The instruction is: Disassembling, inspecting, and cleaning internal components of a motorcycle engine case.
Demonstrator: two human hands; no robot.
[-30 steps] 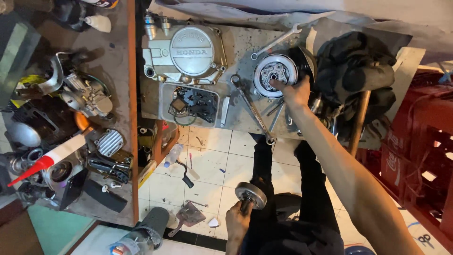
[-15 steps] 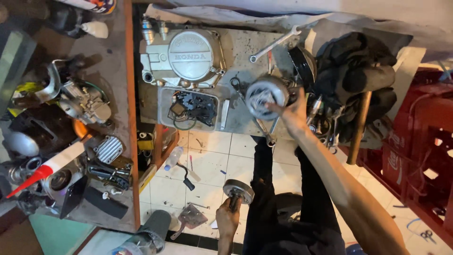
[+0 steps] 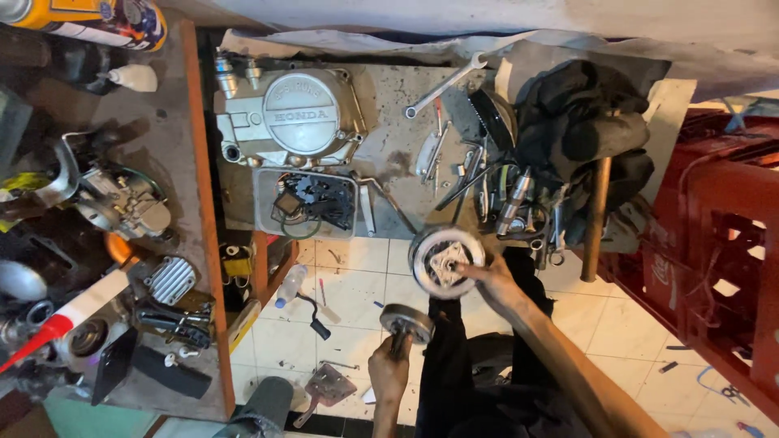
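One cluttered bench (image 3: 389,162), tiled floor (image 3: 357,292).

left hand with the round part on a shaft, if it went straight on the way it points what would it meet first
Probably the round clutch drum held by the right hand. The left hand aims its shafted disc up toward it, though depth is hard to judge from above.

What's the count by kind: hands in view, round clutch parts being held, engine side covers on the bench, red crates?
Hands: 2, left hand and right hand
Round clutch parts held: 2, small hub on a shaft and large drum
Engine side covers: 1, silver cover
Red crates: 1 stack at the right; red crate, number of units unclear
Total: 6
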